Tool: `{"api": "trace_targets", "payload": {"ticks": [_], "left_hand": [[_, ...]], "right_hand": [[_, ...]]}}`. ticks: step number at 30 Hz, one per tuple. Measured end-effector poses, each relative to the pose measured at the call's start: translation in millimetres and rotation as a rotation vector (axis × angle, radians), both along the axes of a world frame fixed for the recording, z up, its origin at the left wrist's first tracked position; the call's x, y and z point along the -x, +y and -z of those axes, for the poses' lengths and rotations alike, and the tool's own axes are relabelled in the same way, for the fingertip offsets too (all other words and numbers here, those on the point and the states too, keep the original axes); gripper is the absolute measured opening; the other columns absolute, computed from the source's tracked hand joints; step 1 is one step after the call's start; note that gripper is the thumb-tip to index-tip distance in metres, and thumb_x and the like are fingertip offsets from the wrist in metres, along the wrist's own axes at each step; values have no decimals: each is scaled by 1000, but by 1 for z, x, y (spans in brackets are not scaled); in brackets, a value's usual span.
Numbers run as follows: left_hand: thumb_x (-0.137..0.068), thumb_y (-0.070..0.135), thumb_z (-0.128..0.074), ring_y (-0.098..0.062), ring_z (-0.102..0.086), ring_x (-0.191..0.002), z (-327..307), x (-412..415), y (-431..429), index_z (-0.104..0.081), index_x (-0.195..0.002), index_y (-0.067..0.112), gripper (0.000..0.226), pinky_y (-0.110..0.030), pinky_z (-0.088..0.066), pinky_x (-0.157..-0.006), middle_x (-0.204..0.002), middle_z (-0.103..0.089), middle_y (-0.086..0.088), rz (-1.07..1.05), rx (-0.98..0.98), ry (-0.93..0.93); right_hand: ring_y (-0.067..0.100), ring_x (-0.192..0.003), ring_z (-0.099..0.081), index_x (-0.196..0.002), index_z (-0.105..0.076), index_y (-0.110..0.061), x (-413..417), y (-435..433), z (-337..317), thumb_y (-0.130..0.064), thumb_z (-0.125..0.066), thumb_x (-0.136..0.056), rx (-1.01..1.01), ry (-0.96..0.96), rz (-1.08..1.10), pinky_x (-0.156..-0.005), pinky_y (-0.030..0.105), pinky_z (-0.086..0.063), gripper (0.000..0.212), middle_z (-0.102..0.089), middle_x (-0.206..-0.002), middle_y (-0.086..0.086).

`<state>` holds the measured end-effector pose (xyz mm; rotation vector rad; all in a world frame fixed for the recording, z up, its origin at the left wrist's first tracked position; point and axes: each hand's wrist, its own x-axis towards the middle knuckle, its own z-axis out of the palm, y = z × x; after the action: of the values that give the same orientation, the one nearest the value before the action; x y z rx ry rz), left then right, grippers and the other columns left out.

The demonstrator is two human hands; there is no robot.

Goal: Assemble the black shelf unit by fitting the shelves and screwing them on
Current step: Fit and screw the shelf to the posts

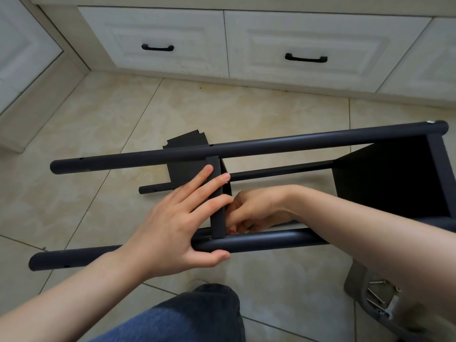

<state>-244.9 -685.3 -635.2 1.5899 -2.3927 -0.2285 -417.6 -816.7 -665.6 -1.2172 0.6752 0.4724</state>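
Observation:
The black shelf unit lies on its side on the tiled floor, with its long poles point(271, 141) running left to right. One shelf point(385, 178) is fitted at the right end. A second shelf point(218, 225) stands edge-up between the far pole and the near pole point(266, 239). My left hand point(177, 218) presses straight fingers against this shelf's left face, thumb under the near pole. My right hand point(256, 208) reaches inside the frame on the shelf's right side. Its fingers are curled at the joint with the near pole, and what they pinch is hidden.
Another flat black panel point(187, 139) lies on the floor behind the far pole. A grey tray point(377, 297) with several long screws sits at the lower right, under my right forearm. White drawers with black handles point(306, 58) line the back. My knee in jeans point(197, 317) is below.

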Motion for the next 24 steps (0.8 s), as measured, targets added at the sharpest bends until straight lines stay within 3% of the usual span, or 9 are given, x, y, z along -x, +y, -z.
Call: {"api": "trace_targets", "payload": {"ticks": [2, 5, 8, 19, 24], "left_hand": [[-79, 74, -61, -21, -12, -156, 0, 0, 0, -49, -139, 27, 76, -46, -45, -107, -168, -21, 8, 2, 2, -3], [-79, 74, -61, -21, -13, -156, 0, 0, 0, -49, -136, 28, 75, -44, -44, -106, -168, -21, 8, -3, 13, -6], [-79, 73, -62, -21, -13, -156, 1, 0, 0, -49, -135, 28, 74, -45, -45, -106, -167, -22, 8, 0, 11, 3], [-79, 74, -61, -21, -13, -156, 2, 0, -1, -48, -135, 29, 73, -40, -42, -105, -168, -21, 9, 2, 25, -6], [-79, 75, -60, -21, -13, -156, 1, 0, 0, -47, -136, 30, 73, -43, -46, -103, -168, -20, 9, -1, 19, -2]], "right_hand": [[17, -76, -66, -68, -74, -17, 0, 0, 1, -10, -62, -92, -31, -7, 12, -83, 32, -52, 28, -70, -78, 4], [15, -78, -65, -82, -76, -14, 3, -4, 0, -11, -64, -93, -92, -27, 24, -84, 30, -52, 17, -71, -86, 5], [17, -79, -65, -91, -74, -10, 2, -3, 1, -17, -66, -93, -19, 4, 1, -86, 33, -51, 11, -71, -86, 5], [15, -76, -64, -88, -71, -10, 2, -5, -1, -19, -65, -93, -12, 22, -25, -82, 31, -51, 12, -69, -81, 3], [14, -75, -61, -95, -70, -9, -1, -1, -1, -17, -63, -94, -30, 1, -3, -87, 35, -48, 11, -69, -82, 3]]}}
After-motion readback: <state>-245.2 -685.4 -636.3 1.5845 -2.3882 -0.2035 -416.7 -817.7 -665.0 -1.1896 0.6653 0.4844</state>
